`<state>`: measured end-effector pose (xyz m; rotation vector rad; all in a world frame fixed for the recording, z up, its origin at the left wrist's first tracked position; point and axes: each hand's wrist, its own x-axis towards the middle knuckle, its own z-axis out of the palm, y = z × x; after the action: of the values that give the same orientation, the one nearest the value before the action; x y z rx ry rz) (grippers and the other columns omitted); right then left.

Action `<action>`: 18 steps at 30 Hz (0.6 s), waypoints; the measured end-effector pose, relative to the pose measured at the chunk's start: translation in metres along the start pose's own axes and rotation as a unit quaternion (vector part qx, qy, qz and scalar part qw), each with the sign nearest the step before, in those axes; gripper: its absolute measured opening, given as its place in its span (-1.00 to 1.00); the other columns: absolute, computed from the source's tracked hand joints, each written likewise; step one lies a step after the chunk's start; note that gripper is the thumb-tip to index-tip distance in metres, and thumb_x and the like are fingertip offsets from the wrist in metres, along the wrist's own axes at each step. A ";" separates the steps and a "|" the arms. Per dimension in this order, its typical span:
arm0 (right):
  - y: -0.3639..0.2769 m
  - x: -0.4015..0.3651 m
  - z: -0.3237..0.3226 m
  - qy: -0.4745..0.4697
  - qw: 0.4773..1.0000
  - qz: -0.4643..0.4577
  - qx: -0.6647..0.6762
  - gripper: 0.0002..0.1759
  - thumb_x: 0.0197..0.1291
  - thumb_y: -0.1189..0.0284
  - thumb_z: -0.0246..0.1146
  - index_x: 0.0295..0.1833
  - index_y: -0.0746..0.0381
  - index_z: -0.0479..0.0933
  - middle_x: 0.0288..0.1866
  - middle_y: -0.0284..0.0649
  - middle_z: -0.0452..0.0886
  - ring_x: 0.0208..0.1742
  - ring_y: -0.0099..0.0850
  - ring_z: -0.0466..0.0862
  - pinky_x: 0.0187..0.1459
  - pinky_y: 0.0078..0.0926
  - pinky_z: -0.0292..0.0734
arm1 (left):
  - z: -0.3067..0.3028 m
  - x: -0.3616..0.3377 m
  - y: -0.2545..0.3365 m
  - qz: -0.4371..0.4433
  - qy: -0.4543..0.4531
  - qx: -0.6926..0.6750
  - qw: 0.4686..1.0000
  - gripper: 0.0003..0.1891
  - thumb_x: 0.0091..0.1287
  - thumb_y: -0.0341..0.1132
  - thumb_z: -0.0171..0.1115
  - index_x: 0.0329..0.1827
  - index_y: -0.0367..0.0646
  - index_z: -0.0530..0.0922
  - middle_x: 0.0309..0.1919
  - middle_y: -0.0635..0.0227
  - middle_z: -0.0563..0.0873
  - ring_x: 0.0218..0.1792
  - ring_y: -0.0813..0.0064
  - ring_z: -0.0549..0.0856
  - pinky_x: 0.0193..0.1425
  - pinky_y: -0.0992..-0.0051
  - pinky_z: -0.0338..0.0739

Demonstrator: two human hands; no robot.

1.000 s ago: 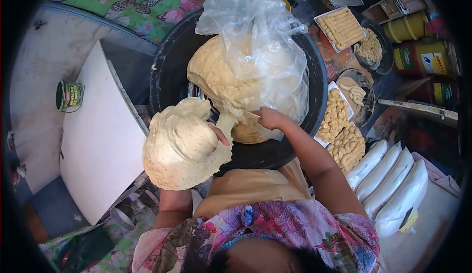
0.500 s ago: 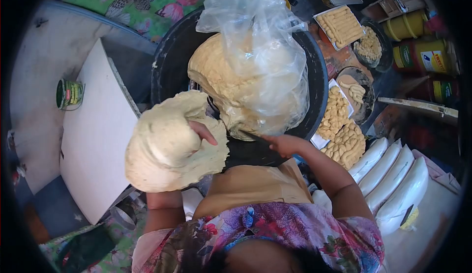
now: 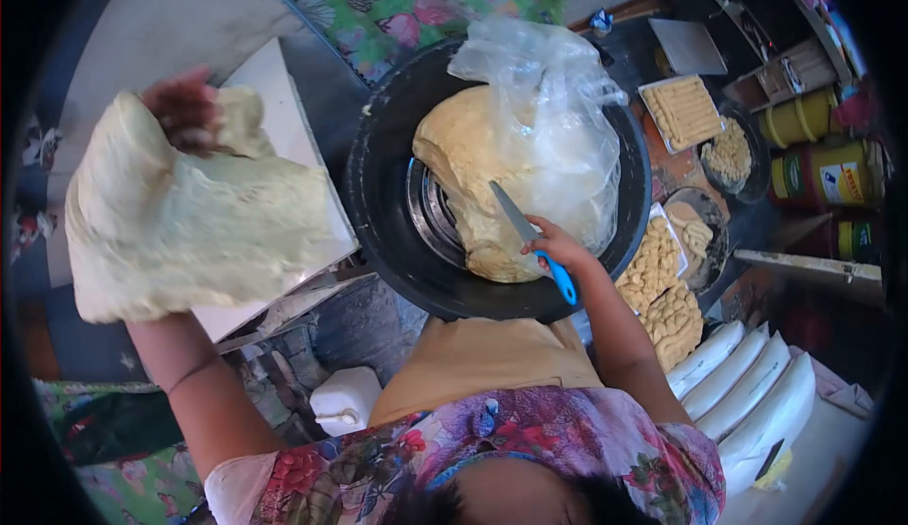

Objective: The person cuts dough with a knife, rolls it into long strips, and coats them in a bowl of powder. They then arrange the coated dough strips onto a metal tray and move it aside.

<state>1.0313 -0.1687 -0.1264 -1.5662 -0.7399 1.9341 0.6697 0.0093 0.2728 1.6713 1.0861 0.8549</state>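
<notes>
Supporting dough, the outstretched left hand, blurred, seems partly curled.

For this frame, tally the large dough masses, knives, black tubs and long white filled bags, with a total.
Large dough masses: 2 (one on the left arm, the draped lump; one in the tub, the partly plastic-covered mass)
Knife: 1, in the right hand
Large black tub: 1
Long white filled bags: 4
Total: 8
</notes>
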 end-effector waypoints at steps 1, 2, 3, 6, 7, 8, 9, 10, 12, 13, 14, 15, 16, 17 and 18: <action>0.000 0.001 -0.002 0.016 1.000 -0.002 -0.010 -0.21 0.13 0.55 0.13 0.49 0.10 0.04 -0.26 -0.16 0.62 -0.68 -0.56 0.43 -0.66 -0.59 0.38 | -0.036 0.011 -0.009 -0.005 0.032 -0.009 0.999 -0.47 0.41 -0.03 0.02 0.23 -0.30 0.43 0.01 0.26 0.60 -0.04 0.55 0.59 0.05 0.59 0.45; 0.001 -0.002 -0.001 0.030 0.999 -0.001 -0.020 -0.22 0.13 0.55 0.14 0.49 0.10 0.05 -0.26 -0.16 0.62 -0.68 -0.56 0.43 -0.66 -0.59 0.38 | -0.072 0.015 -0.020 -0.015 0.064 -0.019 0.998 -0.46 0.41 -0.03 0.02 0.26 -0.29 0.40 0.10 0.26 0.55 0.02 0.53 0.57 0.10 0.57 0.44; 0.000 -0.006 0.001 0.046 0.998 0.003 -0.051 -0.24 0.14 0.55 0.14 0.48 0.11 0.07 -0.26 -0.15 0.62 -0.67 -0.55 0.45 -0.67 -0.59 0.38 | -0.109 0.019 -0.031 -0.024 0.096 -0.030 0.995 -0.45 0.40 -0.03 0.03 0.29 -0.28 0.37 0.19 0.25 0.50 0.09 0.51 0.55 0.15 0.55 0.42; 0.007 -0.013 0.010 0.062 0.994 0.014 -0.084 -0.25 0.14 0.54 0.14 0.48 0.11 0.08 -0.27 -0.14 0.62 -0.68 -0.54 0.46 -0.66 -0.58 0.38 | -0.198 0.018 -0.114 -0.037 0.220 -0.140 0.965 -0.44 0.41 -0.02 0.01 0.32 -0.24 0.32 0.22 0.22 0.46 0.14 0.40 0.50 0.20 0.41 0.39; 0.013 -0.015 0.014 0.063 0.995 0.028 -0.073 -0.24 0.12 0.55 0.15 0.47 0.13 0.08 -0.29 -0.14 0.63 -0.69 -0.52 0.46 -0.68 -0.55 0.37 | -0.212 0.011 -0.153 -0.031 0.273 -0.206 0.939 -0.43 0.41 -0.01 0.01 0.33 -0.23 0.31 0.24 0.21 0.45 0.16 0.37 0.48 0.21 0.36 0.38; 0.012 -0.012 0.014 0.065 0.995 0.032 -0.066 -0.22 0.11 0.55 0.17 0.47 0.16 0.08 -0.31 -0.14 0.63 -0.71 -0.50 0.45 -0.69 -0.53 0.36 | -0.218 -0.003 -0.196 -0.018 0.331 -0.286 0.899 -0.43 0.41 -0.01 0.00 0.34 -0.22 0.29 0.25 0.20 0.44 0.18 0.33 0.46 0.23 0.32 0.37; 0.009 -0.011 0.016 0.054 0.995 0.022 -0.082 -0.24 0.12 0.55 0.15 0.47 0.14 0.09 -0.31 -0.14 0.64 -0.71 -0.50 0.46 -0.69 -0.53 0.36 | -0.214 -0.021 -0.237 -0.004 0.380 -0.361 0.852 -0.42 0.41 0.00 0.00 0.35 -0.21 0.28 0.26 0.19 0.42 0.20 0.30 0.44 0.24 0.27 0.36; -0.005 -0.005 0.026 0.060 0.992 0.009 -0.112 -0.24 0.12 0.55 0.15 0.47 0.14 0.09 -0.32 -0.15 0.63 -0.71 -0.51 0.46 -0.68 -0.53 0.37 | -0.203 -0.041 -0.271 0.010 0.422 -0.427 0.800 -0.42 0.41 0.00 -0.01 0.36 -0.20 0.26 0.27 0.18 0.41 0.22 0.26 0.43 0.26 0.23 0.35; -0.042 -0.012 0.041 0.092 0.982 -0.014 -0.167 -0.26 0.14 0.54 0.14 0.47 0.13 0.10 -0.33 -0.17 0.63 -0.71 -0.51 0.46 -0.68 -0.53 0.37 | -0.172 -0.079 -0.302 0.021 0.466 -0.523 0.713 -0.40 0.41 0.01 -0.02 0.38 -0.18 0.23 0.30 0.16 0.38 0.26 0.19 0.39 0.29 0.13 0.33; -0.070 -0.014 0.053 0.109 0.963 -0.065 -0.237 -0.27 0.16 0.52 0.13 0.47 0.13 0.09 -0.31 -0.17 0.63 -0.71 -0.54 0.46 -0.66 -0.59 0.39 | -0.161 -0.094 -0.306 0.017 0.470 -0.550 0.691 -0.40 0.41 0.02 -0.03 0.39 -0.17 0.22 0.31 0.15 0.37 0.28 0.16 0.38 0.30 0.09 0.32; -0.098 -0.011 0.068 0.119 0.971 -0.099 -0.183 -0.27 0.17 0.53 0.13 0.47 0.11 0.08 -0.28 -0.17 0.62 -0.70 -0.54 0.44 -0.65 -0.59 0.38 | -0.152 -0.107 -0.305 0.007 0.462 -0.569 0.680 -0.39 0.42 0.03 -0.03 0.40 -0.16 0.20 0.32 0.14 0.36 0.30 0.12 0.36 0.32 0.04 0.31; -0.129 -0.007 0.088 0.107 0.962 -0.141 -0.207 -0.26 0.18 0.54 0.14 0.48 0.11 0.06 -0.24 -0.17 0.60 -0.70 -0.54 0.43 -0.64 -0.59 0.38 | -0.145 -0.114 -0.302 0.002 0.444 -0.585 0.679 -0.39 0.42 0.03 -0.04 0.41 -0.15 0.19 0.34 0.13 0.34 0.32 0.09 0.34 0.34 0.00 0.30; -0.157 -0.001 0.110 0.089 0.955 -0.187 -0.211 -0.26 0.17 0.53 0.17 0.47 0.11 0.10 -0.26 -0.18 0.58 -0.68 -0.55 0.44 -0.62 -0.58 0.37 | -0.139 -0.119 -0.294 -0.010 0.409 -0.593 0.694 -0.38 0.42 0.04 -0.05 0.42 -0.14 0.17 0.35 0.12 0.33 0.34 0.05 0.33 0.35 -0.05 0.29; -0.181 0.003 0.135 0.071 0.946 -0.232 -0.214 -0.27 0.16 0.52 0.20 0.46 0.11 0.13 -0.28 -0.19 0.55 -0.65 -0.56 0.45 -0.61 -0.57 0.37 | -0.134 -0.124 -0.282 -0.027 0.360 -0.592 0.720 -0.37 0.41 0.05 -0.04 0.41 -0.14 0.18 0.33 0.12 0.35 0.32 0.04 0.34 0.31 -0.11 0.31; -0.208 0.004 0.164 0.026 0.943 -0.242 -0.226 -0.28 0.16 0.52 0.19 0.45 0.12 0.15 -0.27 -0.19 0.54 -0.65 -0.56 0.45 -0.60 -0.57 0.37 | -0.130 -0.128 -0.269 -0.043 0.309 -0.587 0.747 -0.37 0.40 0.06 -0.04 0.41 -0.15 0.19 0.32 0.11 0.36 0.31 0.02 0.36 0.27 -0.18 0.32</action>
<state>0.8835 -0.0325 0.0465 -1.4866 -1.4686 1.4175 0.4330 -0.0209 0.0518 0.2474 0.6875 1.6305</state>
